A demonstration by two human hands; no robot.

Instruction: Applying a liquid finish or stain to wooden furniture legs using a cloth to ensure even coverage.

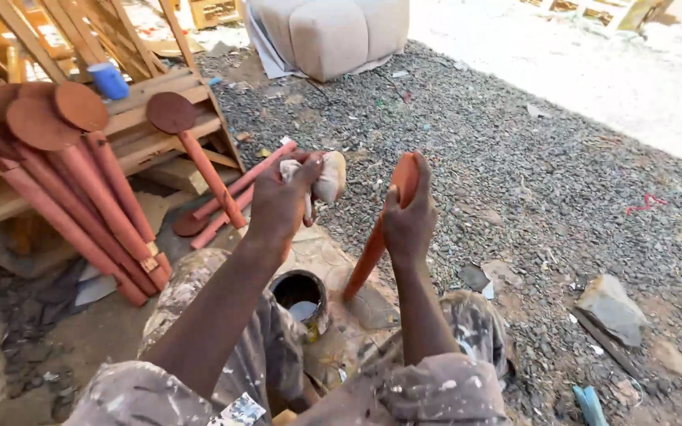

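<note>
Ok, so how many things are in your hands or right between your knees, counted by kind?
Reddish-brown round-headed wooden stick, gripped in the right hand: 1
Stained beige cloth pad, gripped in the left hand: 1
Round dark paint tin, open, on the ground between the knees: 1
Total: 3

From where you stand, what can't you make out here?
- Tin: contents unclear, left forearm crosses its rim, head view.
- Cloth: partly hidden by the left hand.
- Orange leg: top covered by the right hand.
- Sofa: cut by the top edge.
</note>
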